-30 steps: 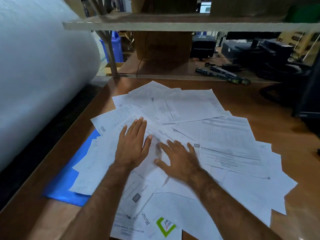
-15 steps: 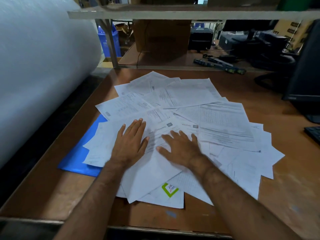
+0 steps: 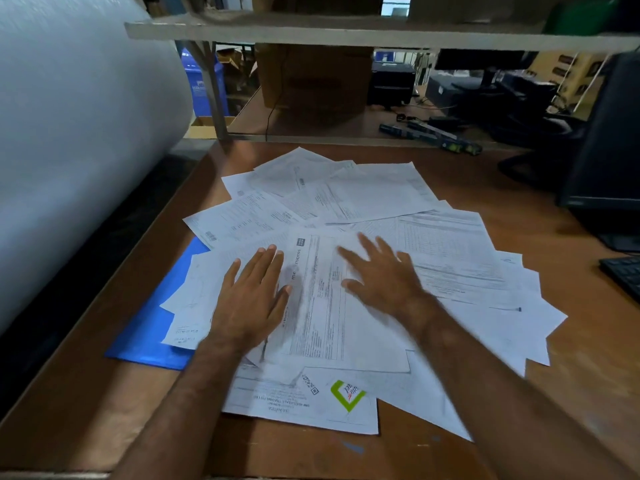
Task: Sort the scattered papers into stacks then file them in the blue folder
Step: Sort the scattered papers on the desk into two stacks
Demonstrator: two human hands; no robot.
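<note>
Papers [image 3: 374, 199] scattered in an overlapping fan across the middle of the brown surface [image 3: 519, 188], sheets lying at many angles. Folder [image 3: 149, 327], blue, flat beneath the left edge of the papers, mostly covered, with only its left strip and near corner showing. Left hand [image 3: 251, 303] palm down on the papers just right of the folder, grip wide, fingers straight and together, holding nothing. Right hand [image 3: 384, 275] also palm down on the papers, further right of the folder, grip wide with fingers spread, slightly blurred, holding nothing; cannot tell how firmly either presses. Between the two hands, a printed sheet [image 3: 322, 299] on top of the pile, dense with lines of text. Nearer than that, at the papers' near edge, a sheet with a green logo [image 3: 346, 394]. Left of the folder, well off the surface, a big white roll [image 3: 76, 133]. Beyond the papers, a low shelf [image 3: 346, 29] with a cardboard box [image 3: 315, 81] under it. Far to the right of the papers, a dark monitor [image 3: 609, 140] and a keyboard corner [image 3: 623, 275].
</note>
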